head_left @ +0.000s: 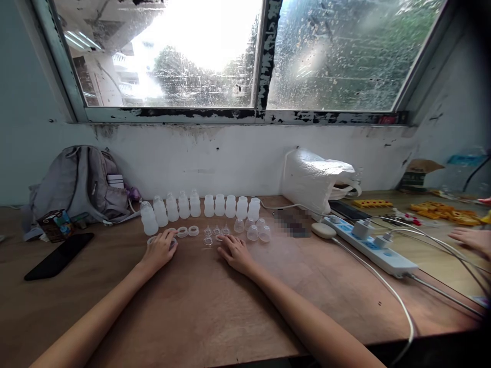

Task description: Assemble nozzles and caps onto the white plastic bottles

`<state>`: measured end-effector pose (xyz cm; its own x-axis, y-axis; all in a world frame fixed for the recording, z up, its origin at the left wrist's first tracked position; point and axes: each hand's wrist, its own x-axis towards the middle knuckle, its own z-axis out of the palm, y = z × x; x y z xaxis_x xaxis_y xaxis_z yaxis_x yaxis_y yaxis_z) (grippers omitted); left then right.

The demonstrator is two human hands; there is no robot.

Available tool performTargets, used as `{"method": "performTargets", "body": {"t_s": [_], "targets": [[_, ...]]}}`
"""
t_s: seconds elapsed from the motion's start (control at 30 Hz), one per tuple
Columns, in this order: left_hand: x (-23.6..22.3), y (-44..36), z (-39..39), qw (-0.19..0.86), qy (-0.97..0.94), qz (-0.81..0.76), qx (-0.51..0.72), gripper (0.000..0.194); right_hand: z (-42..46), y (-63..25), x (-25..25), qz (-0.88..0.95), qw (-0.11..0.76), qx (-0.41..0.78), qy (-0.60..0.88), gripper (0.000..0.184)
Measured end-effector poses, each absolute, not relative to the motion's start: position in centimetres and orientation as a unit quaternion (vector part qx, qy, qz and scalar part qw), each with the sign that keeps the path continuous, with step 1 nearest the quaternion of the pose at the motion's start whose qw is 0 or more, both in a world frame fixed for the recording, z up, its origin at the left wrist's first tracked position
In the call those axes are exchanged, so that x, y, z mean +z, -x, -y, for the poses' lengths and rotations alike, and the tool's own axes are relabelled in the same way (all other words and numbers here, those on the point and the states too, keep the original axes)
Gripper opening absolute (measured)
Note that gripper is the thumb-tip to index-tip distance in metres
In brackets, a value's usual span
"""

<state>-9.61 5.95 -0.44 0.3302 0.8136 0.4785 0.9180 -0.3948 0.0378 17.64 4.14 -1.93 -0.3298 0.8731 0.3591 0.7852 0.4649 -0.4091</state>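
Several assembled baby bottles (172, 207) stand in a row at the left, with narrow tops fitted. To their right, several white bottle bodies (230, 206) carry no tops. My left hand (160, 249) rests over white collar rings (182, 232), fingers apart and curved down, partly hiding the rings beneath. My right hand (236, 251) lies on the table with its fingers spread. Its fingertips are beside the clear bottle nipples (216, 230) and may touch one. Clear dome caps (252, 233) sit just to the right of that hand.
A black phone (59, 256), a small box (56, 225) and a grey backpack (82, 184) are at the left. On the right lie a power strip (372, 248) with cables and a white bag (307, 179). Another person's hand (473, 240) is near yellow parts (445, 212).
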Motion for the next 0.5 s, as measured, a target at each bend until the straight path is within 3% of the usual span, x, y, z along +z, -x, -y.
{"method": "performTargets", "body": {"t_s": [0.23,0.5], "targets": [[0.3,6.0,-4.7,-0.033,0.870,0.416,-0.262,0.024,-4.2,-17.6,-1.9,0.774,0.417,0.091,0.469,0.018],[-0.1,1.5,-3.7,-0.144,0.866,0.367,-0.308,0.025,-3.8,-17.2,-2.1,0.756,0.436,0.130,0.471,0.014]]}}
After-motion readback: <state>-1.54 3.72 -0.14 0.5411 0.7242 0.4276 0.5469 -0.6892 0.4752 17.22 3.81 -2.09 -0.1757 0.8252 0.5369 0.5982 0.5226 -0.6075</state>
